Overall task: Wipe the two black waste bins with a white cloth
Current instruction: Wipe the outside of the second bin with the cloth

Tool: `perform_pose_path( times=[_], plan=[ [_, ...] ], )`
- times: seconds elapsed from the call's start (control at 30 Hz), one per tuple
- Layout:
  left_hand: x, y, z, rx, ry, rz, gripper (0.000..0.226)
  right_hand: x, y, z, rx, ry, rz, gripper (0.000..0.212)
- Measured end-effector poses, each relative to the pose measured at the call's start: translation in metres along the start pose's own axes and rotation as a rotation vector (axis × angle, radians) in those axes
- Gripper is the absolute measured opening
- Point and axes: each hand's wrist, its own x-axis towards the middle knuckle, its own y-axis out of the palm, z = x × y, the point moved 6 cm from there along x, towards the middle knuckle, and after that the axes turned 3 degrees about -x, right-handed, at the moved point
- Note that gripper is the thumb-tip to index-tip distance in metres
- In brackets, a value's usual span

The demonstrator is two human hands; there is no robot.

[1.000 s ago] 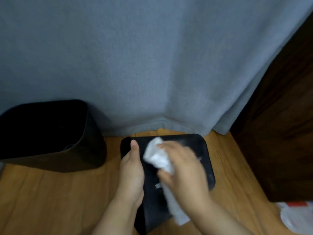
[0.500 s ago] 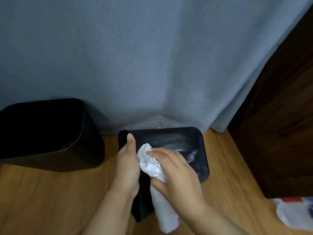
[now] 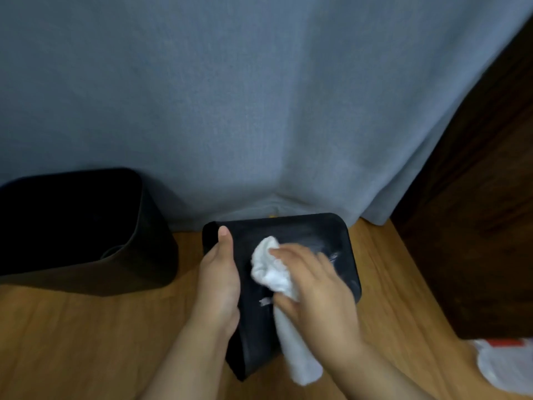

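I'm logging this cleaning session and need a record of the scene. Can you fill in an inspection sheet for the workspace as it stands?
Surface: wooden floor, bare boards showing around the bins.
Job's things: tipped black bin under the hands, with pale streaks on its face; second black bin standing upright to the left, apart from it; white cloth bunched against the tipped bin, its tail hanging down.
Clutter: white plastic bag at the lower right edge.
Grippers: left hand grips the tipped bin's left edge; right hand holds the cloth.
Cables: nothing seen.
Surroundings: grey curtain behind; dark wooden furniture at right.
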Motion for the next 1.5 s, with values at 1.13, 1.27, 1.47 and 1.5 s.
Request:
perform_pose_path(
  times=[1.13,1.27,1.47,1.5],
  plan=[
    [-0.005,-0.009,0.001,-0.019,-0.003,-0.014,0.045,0.010,-0.001,-0.035,0.069,0.290,-0.034,0.048],
    [-0.002,-0.016,0.003,0.040,-0.036,-0.031,0.048,0.005,0.012,0.037,0.139,-0.054,0.070,0.062],
    [-0.004,-0.013,-0.002,-0.024,-0.008,-0.024,0.045,0.006,0.003,-0.072,0.115,0.352,-0.078,0.041],
    [-0.006,-0.010,-0.003,-0.028,-0.002,-0.006,0.044,0.003,0.003,-0.084,0.086,0.432,-0.081,0.040]
  ],
)
